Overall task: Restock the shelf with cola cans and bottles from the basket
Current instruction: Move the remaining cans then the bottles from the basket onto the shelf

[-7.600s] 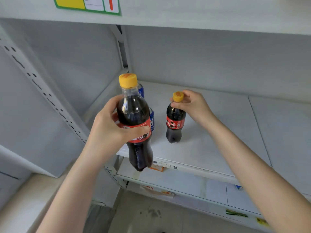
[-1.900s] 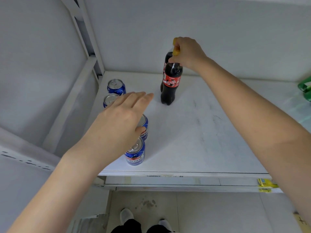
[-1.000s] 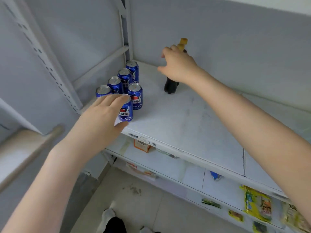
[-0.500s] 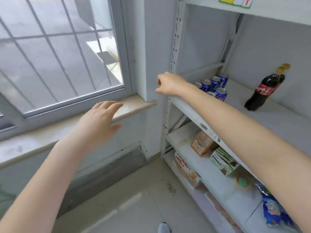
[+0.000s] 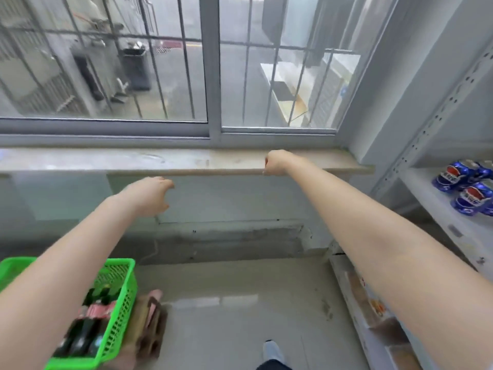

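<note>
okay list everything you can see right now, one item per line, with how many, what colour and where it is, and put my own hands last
basket: one, green plastic, on the floor at lower left
cola bottles: several, exact count unclear from blur, dark with red labels, inside the basket
cola cans: at least three, blue with a red and white logo, on the shelf at right
shelf: one unit, white metal, along the right edge
packaged goods: blurred, on the lowest shelf level at right
windowsill: one, beige, under the barred window
shoe: one visible, light, on the floor at bottom centre
left hand: empty, fingers loosely curled, above the basket
right hand: empty, curled, in front of the windowsill edge
</note>
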